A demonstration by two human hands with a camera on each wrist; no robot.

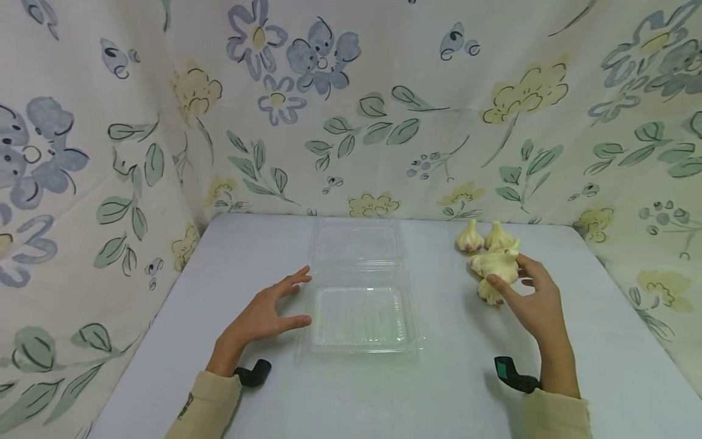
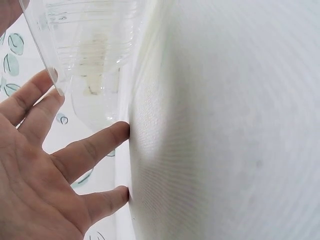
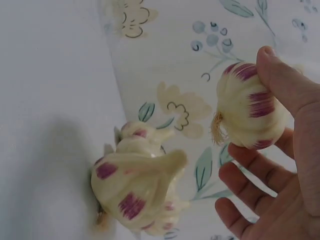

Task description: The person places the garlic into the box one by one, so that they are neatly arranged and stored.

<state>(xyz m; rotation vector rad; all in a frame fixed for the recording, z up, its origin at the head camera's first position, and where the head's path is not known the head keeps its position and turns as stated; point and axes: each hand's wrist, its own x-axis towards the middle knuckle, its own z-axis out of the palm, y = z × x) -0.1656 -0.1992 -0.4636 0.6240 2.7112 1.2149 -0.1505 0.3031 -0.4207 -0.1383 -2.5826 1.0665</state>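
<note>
My right hand [image 1: 538,306] pinches a garlic bulb [image 1: 496,264] between thumb and fingers. In the right wrist view that garlic bulb [image 3: 252,107] is cream with purple streaks and a tuft of dry roots. More garlic bulbs lie on the table below it, the nearest garlic bulb [image 3: 135,187] pointing its stem sideways. At the left side of a clear plastic clamshell box [image 1: 359,350] is my left hand [image 1: 265,312], fingers spread. In the left wrist view, two fingertips of that left hand [image 2: 45,165] are at the box's rim and two more at the tabletop.
The box's lid [image 1: 356,244] lies folded back toward the far edge of the white table [image 1: 258,256]. Two garlic bulbs, one of them a loose garlic bulb [image 1: 470,238], sit at the back right. A floral cloth [image 1: 384,152] hangs behind the table.
</note>
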